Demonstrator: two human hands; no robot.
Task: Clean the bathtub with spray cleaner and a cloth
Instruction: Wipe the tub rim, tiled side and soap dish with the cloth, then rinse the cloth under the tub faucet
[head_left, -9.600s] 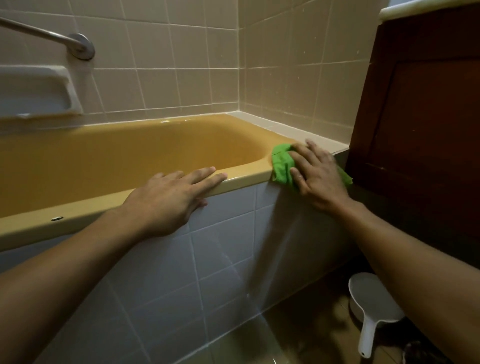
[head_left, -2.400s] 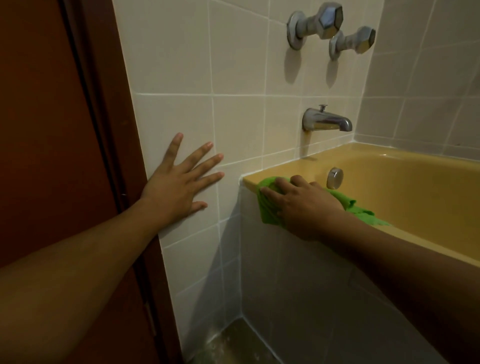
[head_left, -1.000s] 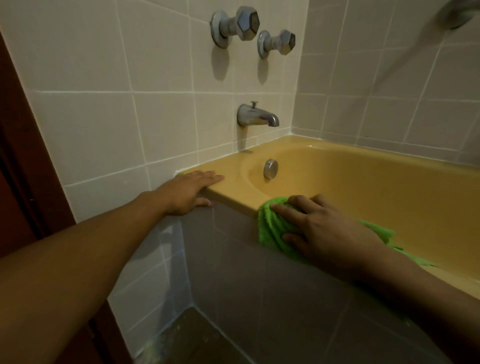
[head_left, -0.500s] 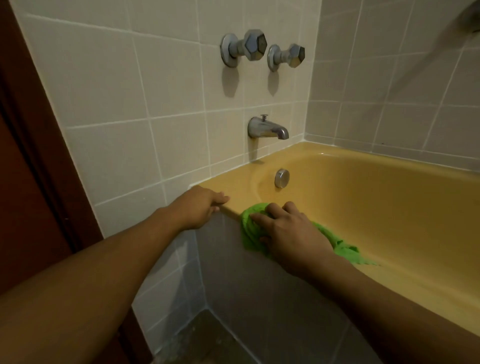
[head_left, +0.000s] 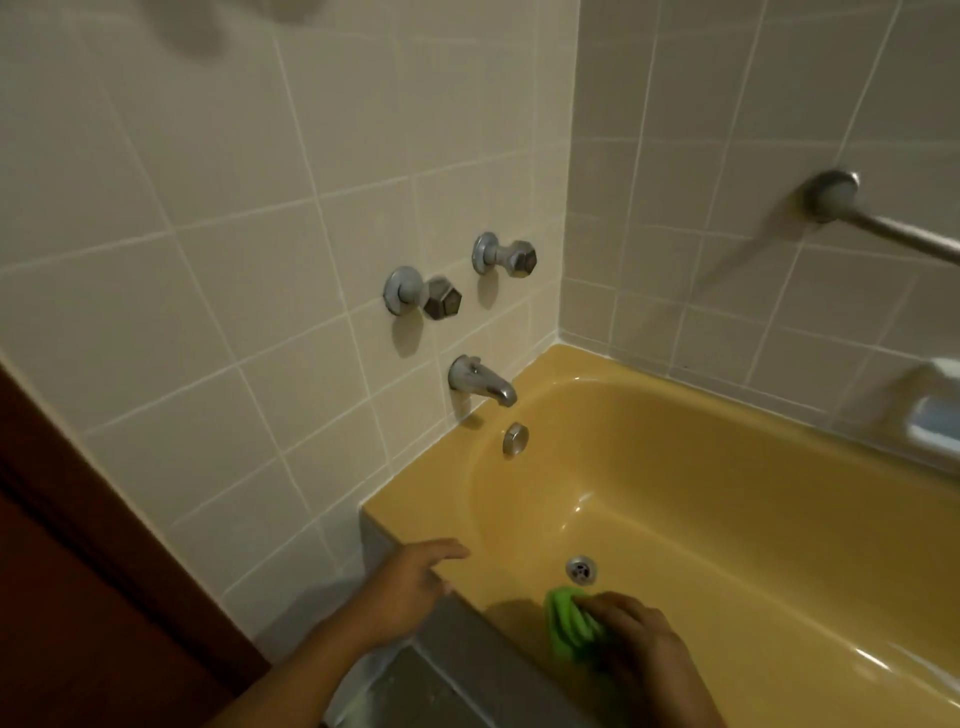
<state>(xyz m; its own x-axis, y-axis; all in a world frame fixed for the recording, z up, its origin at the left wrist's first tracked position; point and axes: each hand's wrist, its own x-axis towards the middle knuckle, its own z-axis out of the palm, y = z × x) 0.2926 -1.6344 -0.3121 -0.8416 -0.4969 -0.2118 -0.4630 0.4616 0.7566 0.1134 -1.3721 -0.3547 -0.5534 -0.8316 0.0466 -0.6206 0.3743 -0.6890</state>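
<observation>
Pale square tiles cover the wall of a bathroom corner, and a mustard-yellow bathtub is set against it. Two metal tap handles stick out of the tiles, with a curved spout below them reaching over the tub's end. A round overflow knob sits on the inside wall under the spout, and the drain lies on the tub floor. On the far wall to the right are a metal grab bar and a white soap dish. A dark brown door fills the lower left.

The left hand rests on the tub's near rim close to the corner, its fingers nearly straight and spread a little, holding nothing. The right hand reaches down inside the tub. Its fingers are bent over a bunched green cloth and hold it against the tub's inner surface. The cloth sits low in the tub, near the drain and just on the near side of it, not touching it. The grey tiled panel on the tub's outer side shows between the two forearms.
</observation>
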